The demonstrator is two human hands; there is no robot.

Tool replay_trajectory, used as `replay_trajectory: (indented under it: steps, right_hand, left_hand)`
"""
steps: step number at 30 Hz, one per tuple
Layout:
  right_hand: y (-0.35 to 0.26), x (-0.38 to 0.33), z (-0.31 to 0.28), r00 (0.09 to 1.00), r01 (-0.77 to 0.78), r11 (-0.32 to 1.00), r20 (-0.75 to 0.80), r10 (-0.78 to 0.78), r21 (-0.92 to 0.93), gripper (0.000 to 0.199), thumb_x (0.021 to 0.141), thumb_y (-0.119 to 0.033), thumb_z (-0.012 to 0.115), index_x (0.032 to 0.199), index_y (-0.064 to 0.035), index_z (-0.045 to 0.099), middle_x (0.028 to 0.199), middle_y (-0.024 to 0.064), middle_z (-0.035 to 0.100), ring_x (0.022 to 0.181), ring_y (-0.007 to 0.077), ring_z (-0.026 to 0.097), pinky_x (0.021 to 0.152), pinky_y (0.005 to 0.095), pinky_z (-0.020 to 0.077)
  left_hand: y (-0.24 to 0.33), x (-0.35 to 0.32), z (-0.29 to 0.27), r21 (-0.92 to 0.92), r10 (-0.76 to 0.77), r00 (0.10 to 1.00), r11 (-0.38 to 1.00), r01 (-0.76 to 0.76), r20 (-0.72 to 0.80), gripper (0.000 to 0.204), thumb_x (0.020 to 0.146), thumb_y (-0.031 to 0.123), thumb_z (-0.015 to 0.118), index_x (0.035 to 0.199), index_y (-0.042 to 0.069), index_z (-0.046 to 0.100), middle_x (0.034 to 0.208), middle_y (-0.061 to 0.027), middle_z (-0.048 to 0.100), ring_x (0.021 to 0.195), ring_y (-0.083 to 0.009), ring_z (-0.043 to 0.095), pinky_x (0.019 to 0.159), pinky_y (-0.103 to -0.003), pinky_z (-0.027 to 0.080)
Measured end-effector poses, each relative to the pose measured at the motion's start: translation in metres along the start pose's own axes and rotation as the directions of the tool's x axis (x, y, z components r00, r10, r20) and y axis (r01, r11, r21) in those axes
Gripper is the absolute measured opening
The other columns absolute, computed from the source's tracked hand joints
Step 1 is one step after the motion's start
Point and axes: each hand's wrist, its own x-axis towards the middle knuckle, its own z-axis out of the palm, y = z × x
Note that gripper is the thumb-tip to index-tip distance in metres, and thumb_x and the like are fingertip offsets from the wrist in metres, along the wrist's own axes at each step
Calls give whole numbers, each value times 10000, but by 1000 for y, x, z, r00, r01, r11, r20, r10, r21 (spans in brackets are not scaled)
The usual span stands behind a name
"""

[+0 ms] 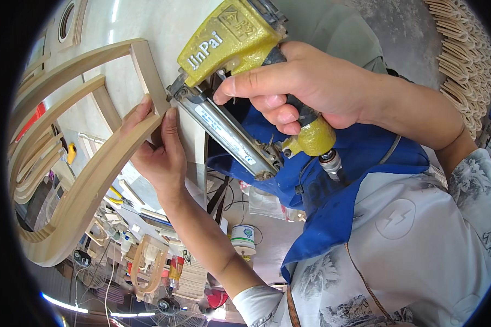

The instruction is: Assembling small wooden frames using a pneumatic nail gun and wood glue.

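Observation:
My right hand (289, 87) grips the black handle of a yellow pneumatic nail gun (229, 38), its index finger near the trigger. The gun's silver magazine (223, 133) slants down toward my blue apron. Its nose lies close to the corner joint of a pale, curved wooden frame (87, 182); whether they touch I cannot tell. My left hand (161, 141) is closed on that frame at the corner, fingers behind the curved rail and thumb beside the short crosspiece (147, 68). The frame stands tilted at the left, on or against a light worktop (177, 16).
Several curved wooden pieces (41, 163) sit beyond the frame. Stacked bent wooden parts (455, 71) fill the far right. A white bucket (243, 237) stands on the floor below the worktop. Toward the lower left are a fan (168, 306) and an oval wooden frame (147, 261).

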Motion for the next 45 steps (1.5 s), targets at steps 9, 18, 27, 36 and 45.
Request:
replay_trajectory:
  steps: [9, 18, 27, 36, 45]
  right_hand:
    - [3, 4, 0, 1000, -13, 999, 29, 12, 38, 291, 1000, -224, 654, 1094, 51, 667, 599, -29, 447, 484, 69, 400, 453, 233, 351]
    - [2, 1, 2, 1000, -15, 1000, -1, 15, -5, 252, 1009, -220, 654, 1079, 22, 675, 595, -22, 472, 487, 62, 405, 451, 228, 350]
    - [-1, -1, 10, 999, -4, 992, -49, -2, -128, 234, 954, -182, 645, 831, 17, 655, 673, 47, 571, 500, 97, 457, 478, 264, 414]
    - [-21, 1, -4, 999, 5, 999, -52, -8, -47, 169, 922, -131, 645, 800, -14, 655, 682, 73, 597, 513, 130, 512, 492, 278, 435]
    - [-51, -12, -191, 984, -107, 992, 135, 115, -67, 256, 1024, -295, 620, 939, -54, 625, 829, 64, 640, 665, 146, 568, 636, 279, 489]
  left_hand:
    - [1, 2, -2, 40, 30, 999, 999, -31, 14, 388, 935, -16, 721, 1306, -15, 607, 1258, -144, 647, 1130, -241, 651, 1020, -352, 502]
    - [2, 1, -2, 54, 32, 999, 998, -32, 3, 386, 902, -22, 747, 1268, -3, 623, 1242, -147, 658, 1115, -251, 652, 994, -357, 515]
    - [-2, -2, -4, 53, 9, 1000, 999, -10, 22, 388, 925, -12, 735, 1292, -21, 608, 1268, -147, 646, 1154, -248, 646, 1033, -356, 496]
    - [9, 7, -10, 20, -7, 999, 1000, 6, 51, 383, 915, -38, 713, 1285, 4, 621, 1260, -144, 655, 1127, -248, 638, 996, -356, 508]
    - [17, 26, -34, -415, -324, 945, 853, 316, 54, 442, 976, -10, 621, 1415, -21, 564, 1308, -158, 646, 1202, -253, 610, 1077, -360, 466]
